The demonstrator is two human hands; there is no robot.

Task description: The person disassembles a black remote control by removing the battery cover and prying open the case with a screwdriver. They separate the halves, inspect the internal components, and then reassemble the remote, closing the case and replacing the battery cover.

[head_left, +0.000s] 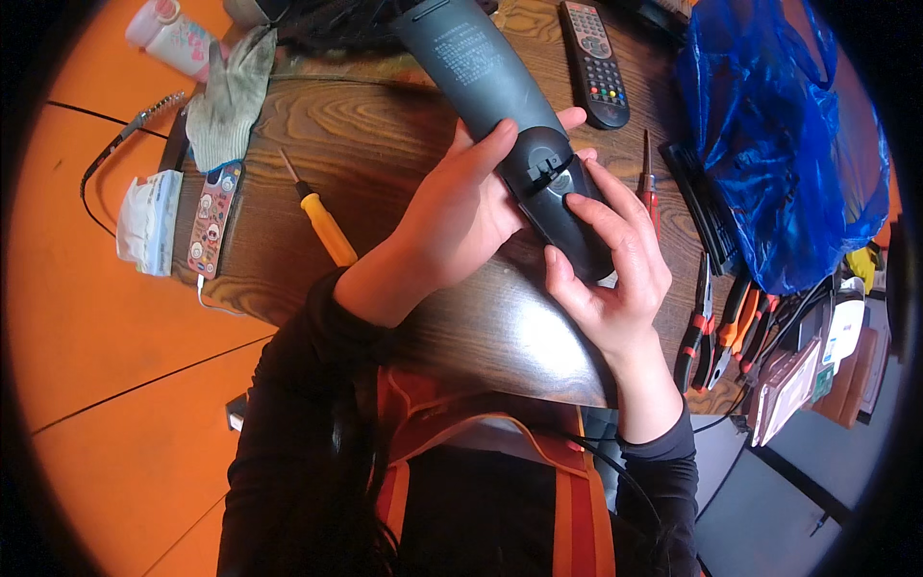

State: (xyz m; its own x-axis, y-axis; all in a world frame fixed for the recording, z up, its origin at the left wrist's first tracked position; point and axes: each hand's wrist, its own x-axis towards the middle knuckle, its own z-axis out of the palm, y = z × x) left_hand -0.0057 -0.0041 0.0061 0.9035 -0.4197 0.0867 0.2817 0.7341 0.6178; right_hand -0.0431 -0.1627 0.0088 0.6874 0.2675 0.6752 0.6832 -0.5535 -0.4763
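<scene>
A long, dark grey and black handheld device is held at a slant above the wooden table, with pale printing on its upper half. Its rounded black lower part has a small notched opening near the middle. My left hand grips it from the left, thumb on the upper face and fingers behind. My right hand holds the lower end, with fingertips on the black surface beside the notch and the thumb at the near edge. The exact kind of device cannot be made out.
Far right of the device lies a remote control. A yellow-handled screwdriver is on the left, a red-handled one on the right. Several pliers and a blue plastic bag crowd the right. A glove and phone lie left.
</scene>
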